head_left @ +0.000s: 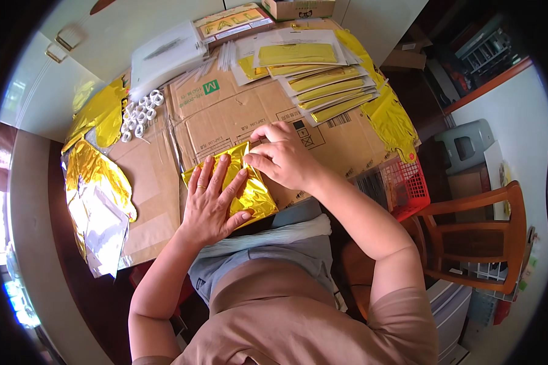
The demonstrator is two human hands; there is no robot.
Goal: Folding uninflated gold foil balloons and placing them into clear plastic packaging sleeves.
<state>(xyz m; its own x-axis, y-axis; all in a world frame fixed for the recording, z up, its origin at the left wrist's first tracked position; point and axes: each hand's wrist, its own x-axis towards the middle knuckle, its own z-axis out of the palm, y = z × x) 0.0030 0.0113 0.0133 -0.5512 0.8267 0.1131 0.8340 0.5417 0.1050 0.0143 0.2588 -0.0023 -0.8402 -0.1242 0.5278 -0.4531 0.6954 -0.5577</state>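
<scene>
A flat, folded gold foil balloon (249,198) lies on the cardboard near the table's front edge. My left hand (210,201) is flat on its left part with the fingers spread, wearing a ring. At its upper right corner my right hand (283,155) is closed, thumb and curled fingers pinching the foil's edge. A small pale strip shows by those fingertips; what it is I cannot make out. Ahead of my right hand lie overlapping clear packets (329,85) with folded gold foil inside.
White ribbon rolls (141,114) cluster at the left, beside a stack of clear bags (167,58) and thin white straws (227,56). Loose gold foil (97,176) hangs over the left edge, more foil (393,121) over the right. A red basket (408,185) and wooden chair (475,234) stand right.
</scene>
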